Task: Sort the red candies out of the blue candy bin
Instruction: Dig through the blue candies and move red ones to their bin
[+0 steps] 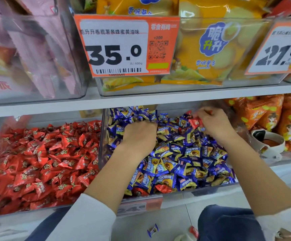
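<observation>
While your right hand [212, 122] is pinching a red candy [194, 122], your left hand [139, 134], fingers buried and grip unclear, should be parting the blue candies [184, 153] gently.

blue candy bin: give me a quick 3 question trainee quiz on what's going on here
1. True or false: both hands are inside the blue candy bin.
2. What is the right hand pinching?
A. a red candy
B. a price tag
C. a yellow bag
3. Fill in: stray red candies also lie at the bin's ____ edge.

Key
1. True. The left hand is dug into the blue candies, and the right hand is farther back.
2. A. It holds a red candy.
3. Front, nearest the person.
</observation>
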Demonstrator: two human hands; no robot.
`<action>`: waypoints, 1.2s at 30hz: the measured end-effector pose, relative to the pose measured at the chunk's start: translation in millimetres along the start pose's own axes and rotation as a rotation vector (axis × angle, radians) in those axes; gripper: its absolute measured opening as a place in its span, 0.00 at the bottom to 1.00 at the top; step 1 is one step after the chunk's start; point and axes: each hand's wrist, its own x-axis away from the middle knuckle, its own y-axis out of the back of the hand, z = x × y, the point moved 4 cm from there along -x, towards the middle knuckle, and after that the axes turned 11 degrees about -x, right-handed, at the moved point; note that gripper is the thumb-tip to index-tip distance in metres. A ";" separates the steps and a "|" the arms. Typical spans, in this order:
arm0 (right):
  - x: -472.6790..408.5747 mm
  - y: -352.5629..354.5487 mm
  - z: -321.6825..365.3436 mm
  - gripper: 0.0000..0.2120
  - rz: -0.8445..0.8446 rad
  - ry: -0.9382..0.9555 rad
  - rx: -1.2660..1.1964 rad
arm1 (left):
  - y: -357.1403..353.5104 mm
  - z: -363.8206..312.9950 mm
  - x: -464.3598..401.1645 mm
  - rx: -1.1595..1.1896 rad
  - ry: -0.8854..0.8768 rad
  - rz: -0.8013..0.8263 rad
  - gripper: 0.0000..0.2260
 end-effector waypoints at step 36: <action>-5.2 -14.4 6.9 0.10 0.337 0.097 0.415 | 31.1 20.9 26.1 0.366 0.071 -0.110 0.16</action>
